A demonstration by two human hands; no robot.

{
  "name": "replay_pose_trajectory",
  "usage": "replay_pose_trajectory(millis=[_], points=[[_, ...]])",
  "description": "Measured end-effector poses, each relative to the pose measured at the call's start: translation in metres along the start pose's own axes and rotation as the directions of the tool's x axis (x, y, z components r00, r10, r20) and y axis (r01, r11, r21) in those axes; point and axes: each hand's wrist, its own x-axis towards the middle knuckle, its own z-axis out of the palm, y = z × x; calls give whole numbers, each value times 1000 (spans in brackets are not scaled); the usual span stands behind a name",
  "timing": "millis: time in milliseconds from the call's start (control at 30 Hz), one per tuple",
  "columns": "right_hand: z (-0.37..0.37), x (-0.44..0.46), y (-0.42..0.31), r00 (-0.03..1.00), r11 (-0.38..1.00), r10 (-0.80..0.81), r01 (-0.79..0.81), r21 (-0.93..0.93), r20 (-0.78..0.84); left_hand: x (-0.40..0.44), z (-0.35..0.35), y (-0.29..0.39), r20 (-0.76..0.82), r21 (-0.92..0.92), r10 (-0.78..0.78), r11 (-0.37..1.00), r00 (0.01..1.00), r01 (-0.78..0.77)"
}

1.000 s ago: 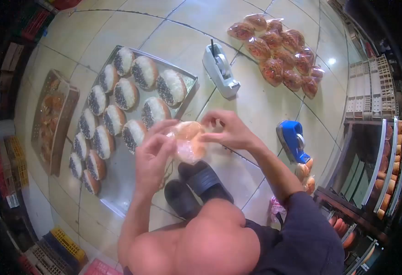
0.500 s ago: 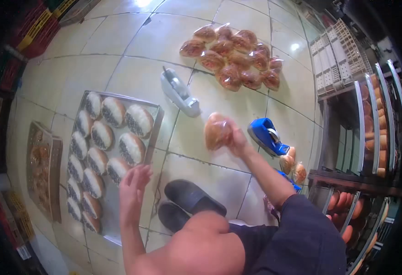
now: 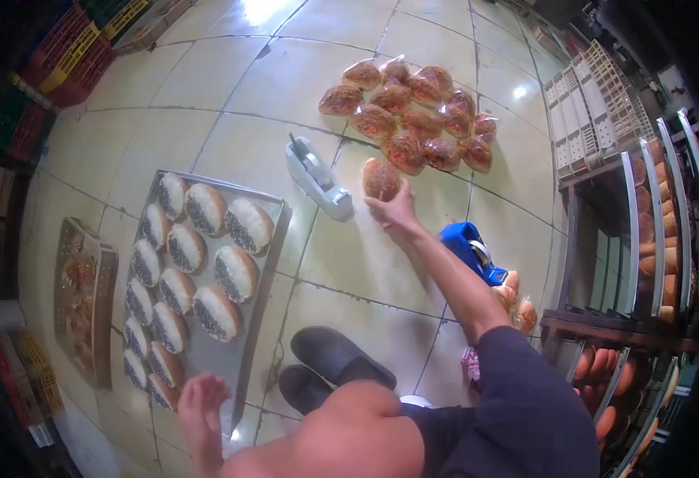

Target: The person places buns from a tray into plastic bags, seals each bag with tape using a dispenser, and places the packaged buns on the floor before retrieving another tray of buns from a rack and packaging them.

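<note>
My right hand [image 3: 396, 211] grips a brown bun [image 3: 381, 180] in clear wrap, thumb on one side and fingers on the other. It is held just short of a cluster of wrapped buns [image 3: 404, 151] on the tiled floor. Left of it stands a pale grey tape dispenser [image 3: 318, 177]. A blue tape dispenser [image 3: 469, 251] sits near my right forearm. My left hand [image 3: 204, 402], slightly blurred, holds nothing, its fingers loosely bent and apart. It is by the near end of a metal tray [image 3: 263, 275] with rows of white-topped, dark-sprinkled buns [image 3: 178, 291].
A perforated tray [image 3: 104, 319] with wrapped bread lies at the far left. Stacked crates [image 3: 66, 60] stand at the upper left. Racks with bread trays [image 3: 644, 231] line the right. Several small wrapped buns [image 3: 525, 315] lie behind the blue dispenser.
My right hand has carried the wrapped bun forward, closer to the cluster. My left hand has drawn back toward my body, down along the metal tray.
</note>
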Motion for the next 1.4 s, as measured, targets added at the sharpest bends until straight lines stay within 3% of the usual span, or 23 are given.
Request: replay_pose_trajectory(millis=[67, 167, 233, 367, 500, 533, 567, 633, 667, 700, 733, 767, 833, 900, 933, 1000, 1067, 1100, 1167, 1233, 1267, 1333, 1400], points=[[44, 44, 25, 961, 951, -196, 137, -278, -197, -19, -16, 4, 10, 11, 65, 998, 998, -65], [37, 52, -19, 964, 908, -193, 106, -404, -181, -44, -44, 3, 5, 58, 139, 989, 990, -139], [33, 69, -33, 975, 951, -158, 109, -290, -153, -68, -71, -6, -61, 95, 134, 987, 989, -128], [40, 159, -2, 940, 928, -199, 90, -360, -277, -82, -129, -44, -135, 9, 39, 999, 990, -38], [44, 207, 24, 849, 915, -310, 144, -378, -427, -82, -119, -48, -103, 97, 242, 968, 965, -233], [40, 173, 8, 811, 894, -376, 190, -405, -449, -95, -116, -43, -93, 118, 292, 953, 952, -281], [32, 127, -1, 821, 893, -388, 224, -390, -418, -114, -114, -35, -83, 139, 340, 935, 937, -327], [6, 60, -7, 945, 895, -313, 260, -362, -97, -150, -102, -26, -67, 165, 468, 876, 881, -453], [3, 23, 24, 942, 919, -330, 307, -247, -58, -176, -92, -25, -69, 188, 517, 847, 853, -497], [-24, -36, 11, 937, 937, -249, 297, -185, 245, -197, -38, -8, -35, 363, 552, 783, 833, -504], [-44, -80, 8, 904, 949, -138, 237, -207, 404, -209, 10, 8, 5, 526, 579, 692, 816, -494], [-65, -113, 12, 833, 923, -27, 233, -307, 553, -162, 27, -10, 326, 657, 878, 55, 350, -752], [-111, -180, 43, 609, 932, 53, 254, -257, 792, -207, 84, 42, 346, 867, 483, 163, 804, -471], [-149, -221, 34, 411, 909, 189, 271, -318, 892, -192, 106, 23, 420, 907, 462, -185, 781, -378], [-172, -233, -1, 275, 831, 459, 203, -518, 845, -182, 108, 17, 397, 917, 469, -177, 789, -356], [-212, -269, 15, 285, 920, 321, 135, -369, 903, -200, 106, -3, 392, 891, 539, -21, 745, -454], [-216, -297, -16, 488, 894, 399, -19, -448, 776, -212, 104, -10, 401, 885, 537, -18, 742, -466], [-215, -291, -18, 482, 891, 397, 0, -453, 781, -212, 106, -10, 428, 871, 525, -24, 735, -491], [-210, -270, -20, 492, 986, 105, 61, -155, 864, -215, 112, -10, 482, 841, 502, -34, 718, -540], [-209, -263, -50, 484, 932, -228, 358, 46, 845, -229, 111, -8, 454, 831, 527, 41, 719, -555], [-208, -268, -72, 470, 927, -233, 373, 48, 852, -239, 110, -7, 441, 808, 540, 109, 717, -579], [-201, -294, -120, 541, 799, -563, 550, 243, 625, -248, 108, -2, 422, 742, 557, 240, 715, -625], [-181, -316, -149, 231, 514, -824, 688, 512, 517, -246, 108, -1, 393, 769, 582, 217, 712, -602]])
